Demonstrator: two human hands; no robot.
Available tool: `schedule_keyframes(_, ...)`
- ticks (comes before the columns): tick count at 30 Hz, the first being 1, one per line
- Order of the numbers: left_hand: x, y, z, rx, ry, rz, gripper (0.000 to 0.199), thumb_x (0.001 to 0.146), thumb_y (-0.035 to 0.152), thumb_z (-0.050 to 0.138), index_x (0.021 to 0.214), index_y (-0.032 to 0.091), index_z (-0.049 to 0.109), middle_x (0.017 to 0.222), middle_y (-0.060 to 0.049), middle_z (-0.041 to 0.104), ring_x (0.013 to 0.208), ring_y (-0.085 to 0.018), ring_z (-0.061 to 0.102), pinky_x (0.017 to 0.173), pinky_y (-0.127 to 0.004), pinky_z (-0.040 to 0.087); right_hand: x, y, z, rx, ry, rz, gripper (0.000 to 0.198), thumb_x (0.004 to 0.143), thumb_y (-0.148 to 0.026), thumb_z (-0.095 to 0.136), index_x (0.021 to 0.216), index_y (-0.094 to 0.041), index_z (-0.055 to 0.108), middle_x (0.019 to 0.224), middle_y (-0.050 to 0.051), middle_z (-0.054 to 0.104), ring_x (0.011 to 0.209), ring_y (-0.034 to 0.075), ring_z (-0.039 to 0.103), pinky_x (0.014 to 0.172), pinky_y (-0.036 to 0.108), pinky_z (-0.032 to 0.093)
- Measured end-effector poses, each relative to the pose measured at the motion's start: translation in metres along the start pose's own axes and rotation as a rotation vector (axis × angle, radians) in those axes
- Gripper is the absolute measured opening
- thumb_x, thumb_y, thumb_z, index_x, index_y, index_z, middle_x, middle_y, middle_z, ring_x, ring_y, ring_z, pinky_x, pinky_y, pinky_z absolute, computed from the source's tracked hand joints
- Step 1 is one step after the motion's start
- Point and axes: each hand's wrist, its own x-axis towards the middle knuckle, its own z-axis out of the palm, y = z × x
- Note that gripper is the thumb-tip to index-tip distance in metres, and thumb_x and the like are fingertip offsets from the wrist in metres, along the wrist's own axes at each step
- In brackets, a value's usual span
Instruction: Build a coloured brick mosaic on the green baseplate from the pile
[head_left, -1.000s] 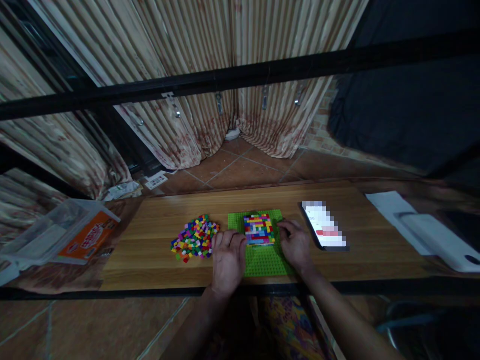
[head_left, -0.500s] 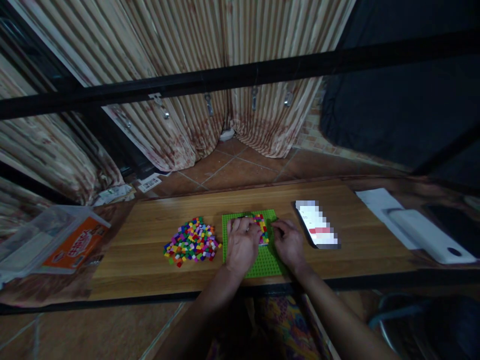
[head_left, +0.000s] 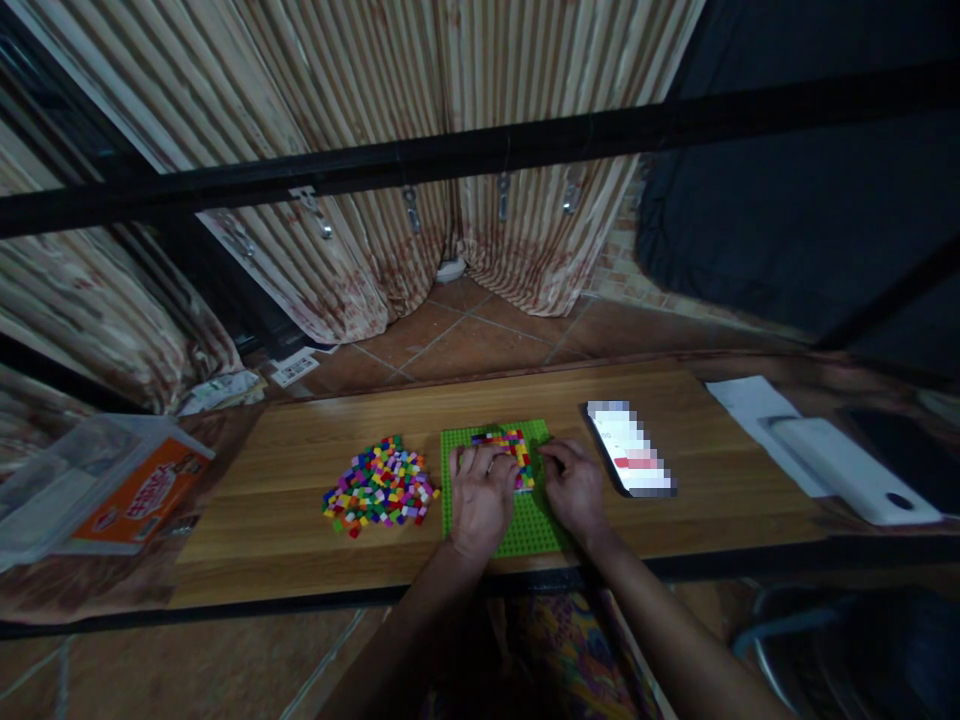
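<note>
Plastic and light, the block of little colored bricks sits on the green baseplate under your left hand, fingers flat, and your right hand curls beside it; hold its edges.

No text can be read: the orange label in the plastic box is blurred.

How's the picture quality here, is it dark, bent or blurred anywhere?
Head view: dim, underexposed, with deep shadow at right; the wide lens bows the table edge and black bar; the phone screen is pixelated; bricks and both hands, left and right, stay legible.
</note>
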Motion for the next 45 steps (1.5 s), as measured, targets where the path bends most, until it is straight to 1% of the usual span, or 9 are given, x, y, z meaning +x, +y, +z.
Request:
schedule_keyframes(4, -0.004, 0.0, 0.0, -0.004, 0.005, -0.012, 0.014, 0.091, 0.023, 0.054, 0.098, 0.023, 0.066, 0.103, -0.003, 0.068, 0.096, -0.021, 0.055, 0.093, -0.042, 0.038, -0.001, 0.001, 0.0, 0.011, 0.002, 0.0, 0.026, 0.083, -0.019, 0.044, 0.085, -0.02, 0.07, 0.09, 0.008, 0.067, 0.087, 0.022, 0.062, 0.081, 0.035, 0.05)
schedule_keyframes(7, -0.008, 0.001, -0.002, -0.009, 0.028, -0.016, 0.018, 0.091, 0.021, 0.053, 0.105, 0.022, 0.065, 0.107, -0.005, 0.067, 0.097, -0.021, 0.055, 0.092, -0.042, 0.039, -0.001, 0.001, 0.0, 0.012, 0.001, 0.001, 0.026, 0.083, -0.018, 0.043, 0.085, -0.019, 0.07, 0.09, 0.009, 0.067, 0.087, 0.022, 0.062, 0.082, 0.035, 0.05)
schedule_keyframes(10, -0.013, 0.002, -0.004, -0.008, 0.053, 0.003, 0.022, 0.09, 0.019, 0.054, 0.109, 0.023, 0.064, 0.108, -0.005, 0.067, 0.098, -0.022, 0.055, 0.091, -0.042, 0.04, 0.0, 0.0, -0.001, 0.013, -0.004, 0.0, 0.026, 0.083, -0.018, 0.044, 0.085, -0.018, 0.069, 0.09, 0.009, 0.067, 0.087, 0.021, 0.062, 0.081, 0.035, 0.05)
schedule_keyframes(15, -0.019, 0.003, -0.003, 0.023, 0.019, 0.054, 0.027, 0.088, 0.017, 0.056, 0.113, 0.025, 0.064, 0.108, -0.006, 0.066, 0.099, -0.022, 0.056, 0.091, -0.043, 0.041, 0.001, 0.0, -0.001, 0.008, -0.001, -0.01, 0.025, 0.083, -0.017, 0.044, 0.084, -0.018, 0.069, 0.089, 0.009, 0.067, 0.085, 0.021, 0.062, 0.08, 0.034, 0.05)
schedule_keyframes(23, -0.019, 0.003, 0.001, 0.038, 0.005, 0.061, 0.027, 0.09, 0.016, 0.052, 0.113, 0.023, 0.063, 0.108, -0.006, 0.067, 0.1, -0.022, 0.057, 0.091, -0.044, 0.041, -0.001, 0.002, 0.001, -0.008, 0.003, 0.002, 0.025, 0.083, -0.019, 0.045, 0.086, -0.018, 0.07, 0.094, 0.01, 0.067, 0.089, 0.022, 0.062, 0.083, 0.036, 0.05)
schedule_keyframes(31, -0.016, 0.005, 0.002, 0.015, -0.01, 0.059, 0.023, 0.091, 0.018, 0.051, 0.111, 0.021, 0.063, 0.105, -0.005, 0.068, 0.099, -0.022, 0.057, 0.091, -0.043, 0.042, -0.001, 0.002, -0.001, -0.01, -0.01, -0.017, 0.024, 0.083, -0.019, 0.045, 0.086, -0.018, 0.069, 0.092, 0.009, 0.067, 0.087, 0.021, 0.062, 0.082, 0.034, 0.05)
schedule_keyframes(36, -0.017, 0.005, 0.002, 0.017, -0.019, 0.066, 0.025, 0.09, 0.015, 0.05, 0.111, 0.02, 0.062, 0.109, -0.005, 0.068, 0.099, -0.022, 0.056, 0.089, -0.042, 0.043, -0.001, 0.003, 0.0, -0.021, -0.01, -0.017, 0.025, 0.083, -0.019, 0.045, 0.085, -0.018, 0.07, 0.091, 0.009, 0.068, 0.085, 0.021, 0.062, 0.08, 0.034, 0.05)
schedule_keyframes(41, -0.018, 0.009, 0.002, 0.016, -0.033, 0.034, 0.025, 0.09, 0.016, 0.051, 0.113, 0.021, 0.061, 0.109, -0.004, 0.067, 0.099, -0.022, 0.056, 0.088, -0.042, 0.044, -0.001, 0.004, -0.001, -0.022, -0.012, -0.038, 0.025, 0.083, -0.02, 0.044, 0.084, -0.018, 0.069, 0.091, 0.009, 0.068, 0.086, 0.022, 0.063, 0.08, 0.035, 0.05)
schedule_keyframes(45, -0.027, 0.011, -0.002, -0.003, -0.002, -0.017, 0.032, 0.09, 0.017, 0.051, 0.121, 0.022, 0.057, 0.113, -0.005, 0.065, 0.101, -0.022, 0.055, 0.09, -0.042, 0.044, -0.002, 0.006, -0.001, -0.027, -0.023, -0.038, 0.026, 0.083, -0.021, 0.044, 0.087, -0.018, 0.07, 0.094, 0.01, 0.068, 0.087, 0.022, 0.063, 0.081, 0.036, 0.05)
